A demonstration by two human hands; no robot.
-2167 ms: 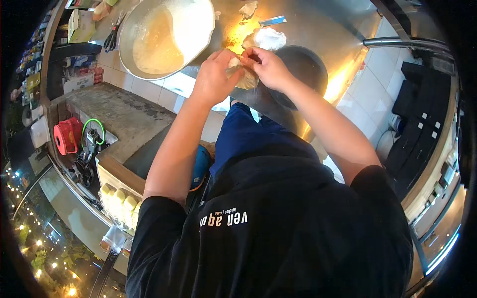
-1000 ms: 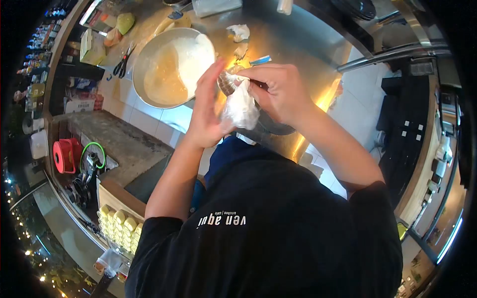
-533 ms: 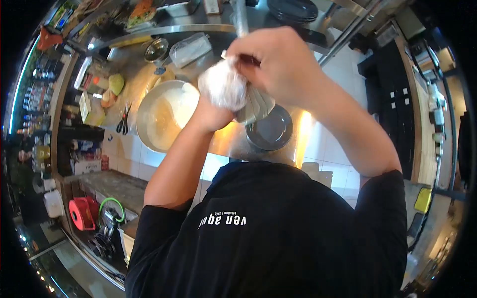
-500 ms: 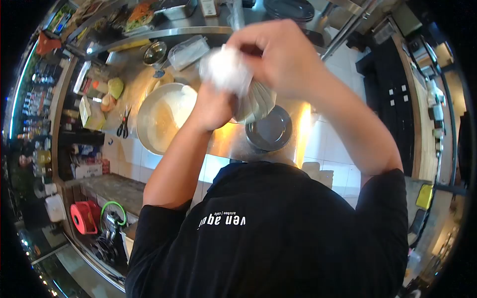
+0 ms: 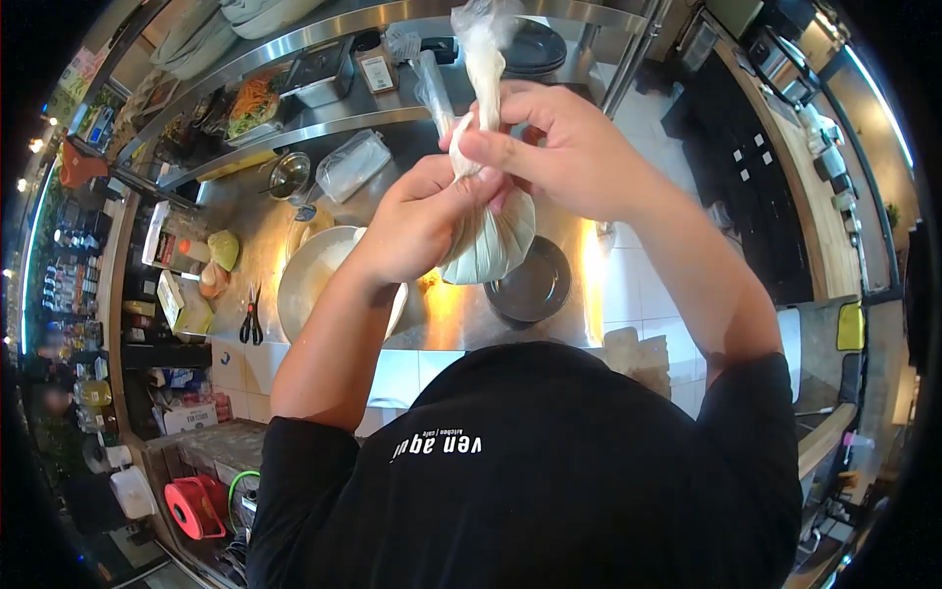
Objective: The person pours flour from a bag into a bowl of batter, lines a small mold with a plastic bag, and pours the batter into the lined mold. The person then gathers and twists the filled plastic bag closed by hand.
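Observation:
A clear plastic bag with pale filling (image 5: pixel 488 245) hangs above the metal counter, its neck twisted and pointing up. My left hand (image 5: pixel 422 216) is closed round the gathered neck, just above the filled part. My right hand (image 5: pixel 554 147) pinches the twisted neck a little higher, thumb pressed against it. Behind and below the bag, a dark round plate or pan (image 5: pixel 530 285) lies on the counter. A large metal bowl (image 5: pixel 312 280) with pale contents stands at the left, partly hidden by my left forearm.
Black-handled scissors (image 5: pixel 251 316) lie left of the bowl. Beyond it are a small metal bowl (image 5: pixel 290 175) and a plastic container (image 5: pixel 353 167). A steel shelf (image 5: pixel 324 128) crosses behind, holding shredded vegetables (image 5: pixel 255 106), a metal container (image 5: pixel 324 77) and dark stacked plates (image 5: pixel 530 47).
The view has tilted up towards the shelf. The bag's neck, bunched up earlier, now stands long and twisted above the filled part, with both hands on it.

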